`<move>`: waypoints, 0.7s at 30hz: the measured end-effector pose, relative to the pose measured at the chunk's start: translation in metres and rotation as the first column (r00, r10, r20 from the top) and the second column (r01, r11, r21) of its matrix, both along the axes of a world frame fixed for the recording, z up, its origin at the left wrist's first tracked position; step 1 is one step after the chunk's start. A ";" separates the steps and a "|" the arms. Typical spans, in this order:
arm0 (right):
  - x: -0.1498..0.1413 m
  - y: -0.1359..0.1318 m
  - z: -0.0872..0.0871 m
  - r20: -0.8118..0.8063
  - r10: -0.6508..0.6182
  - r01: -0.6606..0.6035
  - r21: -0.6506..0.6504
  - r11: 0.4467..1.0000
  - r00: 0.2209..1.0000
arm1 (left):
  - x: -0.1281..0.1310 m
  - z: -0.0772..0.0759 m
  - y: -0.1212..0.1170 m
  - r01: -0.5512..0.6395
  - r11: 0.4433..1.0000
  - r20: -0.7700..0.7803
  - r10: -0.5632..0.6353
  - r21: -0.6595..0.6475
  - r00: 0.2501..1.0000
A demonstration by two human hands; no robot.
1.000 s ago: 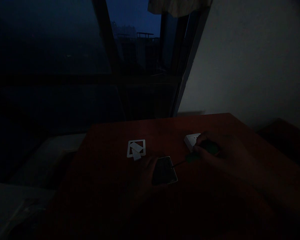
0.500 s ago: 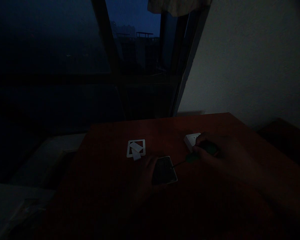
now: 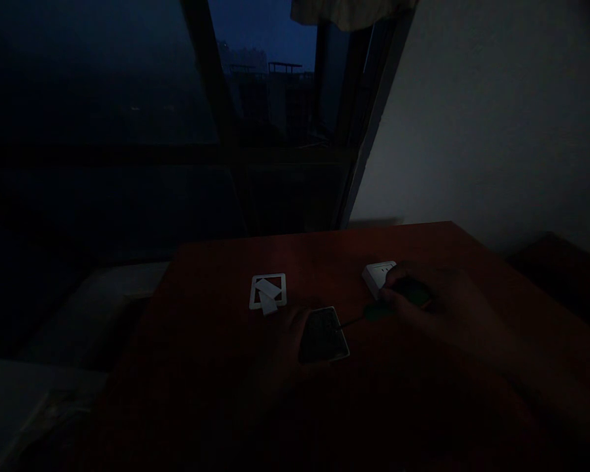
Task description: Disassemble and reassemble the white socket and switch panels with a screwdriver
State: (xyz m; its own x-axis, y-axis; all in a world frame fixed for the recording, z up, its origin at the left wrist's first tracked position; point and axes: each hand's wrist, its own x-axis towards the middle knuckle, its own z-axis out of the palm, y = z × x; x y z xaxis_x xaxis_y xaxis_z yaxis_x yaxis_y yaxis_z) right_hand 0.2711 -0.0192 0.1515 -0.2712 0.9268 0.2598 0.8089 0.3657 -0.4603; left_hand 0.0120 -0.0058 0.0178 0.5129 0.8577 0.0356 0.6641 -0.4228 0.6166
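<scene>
My left hand (image 3: 290, 344) is closed around the left side of a square, dark-backed switch module with a pale rim (image 3: 324, 335), which it holds over the table. In my right hand (image 3: 423, 295) is a screwdriver (image 3: 377, 310) with a green handle. Its thin shaft points left, and the tip meets the module near its right edge. Just behind my right fingers sits a white wall socket (image 3: 374, 278), partly hidden by them. Left of the module lies a white square frame (image 3: 252, 295), with two white rocker plates (image 3: 268, 303) crossed over it. Dim light hides fine detail.
The reddish-brown table (image 3: 319, 262) reaches back to a dark-framed window (image 3: 221, 118). A pale wall (image 3: 486, 131) rises on the right, with a dark piece of furniture (image 3: 555, 275) at its foot. A curtain edge (image 3: 349, 14) hangs at the top.
Both hands, the module and the screwdriver stay in nearly the same places. Only the picture's brightness shifts slightly.
</scene>
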 end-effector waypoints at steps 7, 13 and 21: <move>-0.001 -0.001 0.002 0.020 -0.011 0.011 0.000 1.000 1.000 | -0.001 -0.001 -0.002 -0.019 0.999 0.016 0.019 -0.029 1.000; -0.010 0.002 0.008 0.088 0.049 -0.049 -0.009 0.999 0.995 | 0.000 -0.001 -0.001 -0.021 1.000 -0.012 0.020 -0.022 1.000; -0.038 -0.002 0.042 0.219 0.199 -0.183 -0.090 0.979 0.955 | -0.001 0.005 -0.001 -0.009 1.000 0.037 0.009 0.010 0.999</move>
